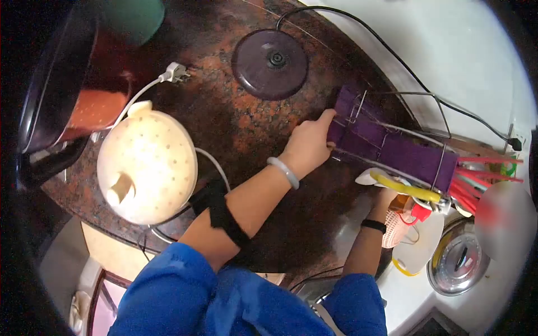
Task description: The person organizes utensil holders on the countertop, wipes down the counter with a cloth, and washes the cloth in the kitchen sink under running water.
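A purple panel [416,159] with a metal wire frame around it lies slantwise at the right of the dark counter. My left hand [310,141] holds the panel's near left end, thumb and fingers closed on its edge. Red chopsticks [466,193] stick out past its far right end. Along its lower side are a yellow-handled tool [409,189] and a white spoon-like piece [367,177]. My right hand [386,197] is just below these utensils; its fingers are hidden behind them, so its grip cannot be made out.
A round dark kettle base [270,64] with a black cord sits at the top. At left are a cream lidded pot [148,165], a white plug [175,73] and a large dark vessel [53,84]. A pink basket [395,229] and a metal lid [459,257] are at lower right.
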